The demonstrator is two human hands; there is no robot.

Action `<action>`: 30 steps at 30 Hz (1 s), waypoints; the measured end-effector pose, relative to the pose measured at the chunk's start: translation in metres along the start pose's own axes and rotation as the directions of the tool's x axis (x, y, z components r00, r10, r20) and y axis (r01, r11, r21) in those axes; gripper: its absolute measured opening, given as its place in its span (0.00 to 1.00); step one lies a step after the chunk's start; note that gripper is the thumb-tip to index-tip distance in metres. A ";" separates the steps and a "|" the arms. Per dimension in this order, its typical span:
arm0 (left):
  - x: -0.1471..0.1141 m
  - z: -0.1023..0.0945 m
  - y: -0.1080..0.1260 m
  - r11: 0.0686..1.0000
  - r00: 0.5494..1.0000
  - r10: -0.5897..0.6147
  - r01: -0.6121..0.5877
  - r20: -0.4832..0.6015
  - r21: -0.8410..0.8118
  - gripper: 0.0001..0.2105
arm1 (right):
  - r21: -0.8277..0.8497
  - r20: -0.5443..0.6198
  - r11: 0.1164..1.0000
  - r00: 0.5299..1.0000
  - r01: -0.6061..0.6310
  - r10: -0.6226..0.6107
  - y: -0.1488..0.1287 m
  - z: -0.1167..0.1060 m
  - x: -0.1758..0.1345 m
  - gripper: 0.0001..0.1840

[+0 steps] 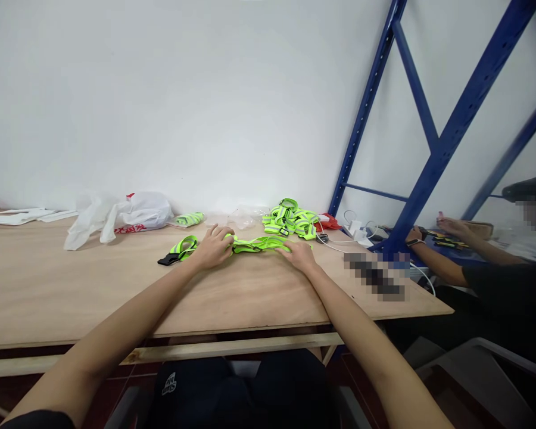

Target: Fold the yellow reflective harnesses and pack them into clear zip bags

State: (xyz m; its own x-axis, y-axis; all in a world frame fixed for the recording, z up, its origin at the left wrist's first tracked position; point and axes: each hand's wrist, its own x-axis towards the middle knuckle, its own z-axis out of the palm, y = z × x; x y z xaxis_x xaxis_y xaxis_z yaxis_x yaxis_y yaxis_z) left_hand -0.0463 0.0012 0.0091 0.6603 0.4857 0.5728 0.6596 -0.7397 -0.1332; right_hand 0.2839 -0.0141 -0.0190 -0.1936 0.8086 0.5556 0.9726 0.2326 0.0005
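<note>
Strap: while both hands hold it, the neon yellow-green webbing strap with silver reflective stripes (263, 243) lies along the tabletop's middle, looped at its left end beside a black plastic buckle (167, 260).
Left hand (215, 245): fingers curled over the strap, gripping near the loop.
Right hand (298, 256): grasping the strap's right part, thumb and fingers on it.
Tabletop: pale bare-wood board (93, 298), visible grain, wooden rail (232, 347) below its front edge.
Back edge, left to right: flat white sheets (27, 215), white plastic bag with red print (147, 210), green striped bundle (188, 219), crumpled clear film (243, 218), heap of matching straps (290, 219), red item (329, 221), white cables (339, 241).
Right corner: dark object (375, 275), pixelated, can't identify.
Wall: plain white (183, 89).
Frame: blue punched-steel uprights (469, 89), right side.
Floor: dark red tiles (125, 381).
Neighbour: co-worker in dark sleeve (486, 280), at right, forearms over a blue surface.
</note>
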 end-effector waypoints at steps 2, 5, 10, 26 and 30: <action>0.001 -0.005 -0.002 0.997 0.994 -0.071 0.069 -0.085 -0.036 0.09 | 0.005 0.027 0.997 0.997 0.074 -0.074 -0.003 -0.001 -0.001 0.21; 0.001 -0.011 -0.008 0.974 0.960 -0.212 0.192 -0.182 -0.121 0.09 | 0.016 0.052 0.989 0.987 0.150 -0.151 -0.006 -0.002 0.000 0.16; -0.004 -0.017 -0.018 0.931 0.920 -0.353 0.327 -0.169 -0.163 0.10 | 0.017 0.026 0.991 0.991 0.130 -0.130 -0.003 0.000 0.004 0.10; -0.011 -0.003 -0.022 0.972 0.936 -0.203 0.229 0.289 -0.058 0.11 | 0.012 0.033 0.989 0.988 -0.149 0.149 0.014 0.008 0.004 0.12; -0.014 -0.002 -0.029 0.970 0.932 -0.207 0.234 0.296 -0.061 0.12 | 0.026 0.089 0.983 0.980 -0.183 0.180 0.018 0.011 0.003 0.19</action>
State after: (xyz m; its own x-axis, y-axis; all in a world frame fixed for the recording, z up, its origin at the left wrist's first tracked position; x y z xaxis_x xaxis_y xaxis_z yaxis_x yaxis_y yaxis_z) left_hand -0.0750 0.0152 0.0063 0.5859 0.7437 0.3219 0.7728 -0.6323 0.0542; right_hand 0.2995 -0.0011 -0.0267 -0.0264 0.8822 0.4702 0.9879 0.0948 -0.1223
